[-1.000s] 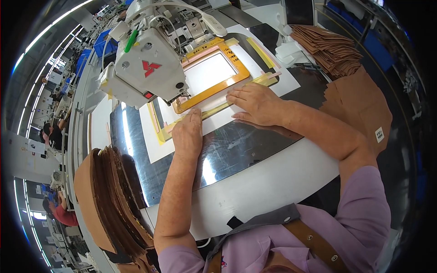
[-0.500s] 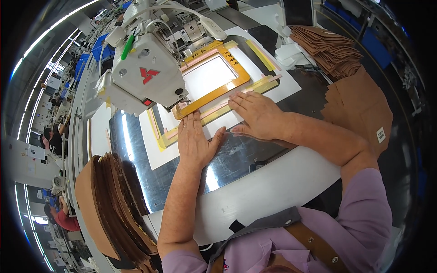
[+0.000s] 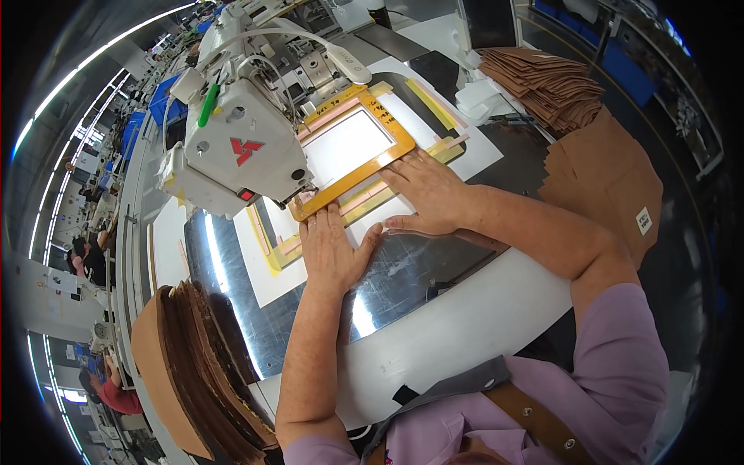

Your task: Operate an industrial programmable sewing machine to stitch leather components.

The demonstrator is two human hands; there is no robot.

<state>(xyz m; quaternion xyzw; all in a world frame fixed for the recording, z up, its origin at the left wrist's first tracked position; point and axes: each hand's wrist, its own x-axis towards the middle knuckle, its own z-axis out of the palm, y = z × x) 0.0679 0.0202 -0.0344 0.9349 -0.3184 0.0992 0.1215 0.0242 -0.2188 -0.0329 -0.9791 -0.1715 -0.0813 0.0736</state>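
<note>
An orange-yellow clamp frame (image 3: 358, 181) lies under the head of a white sewing machine (image 3: 252, 128), around a bright white area. Beneath it is a white sheet (image 3: 267, 293) with a dark-edged template carrying yellow and pink strips (image 3: 364, 203). My left hand (image 3: 332, 252) lies flat, fingertips at the frame's near left corner, close to the needle area. Flat too, my right hand (image 3: 428, 195) has its fingertips by the frame's near right part, over the strips. The two thumbs point at each other and almost touch. Neither hand grips anything.
A stack of brown pieces (image 3: 198, 372) stands at the left of the shiny metal plate (image 3: 403, 271). More brown pieces (image 3: 542, 89) are piled at the far right, with large brown sheets (image 3: 608, 182) nearer. People sit at other machines on the far left.
The view has shifted slightly. My right hand has slid a little toward my left hand, so the thumbs are closer together. Both hands stay flat beside the frame.
</note>
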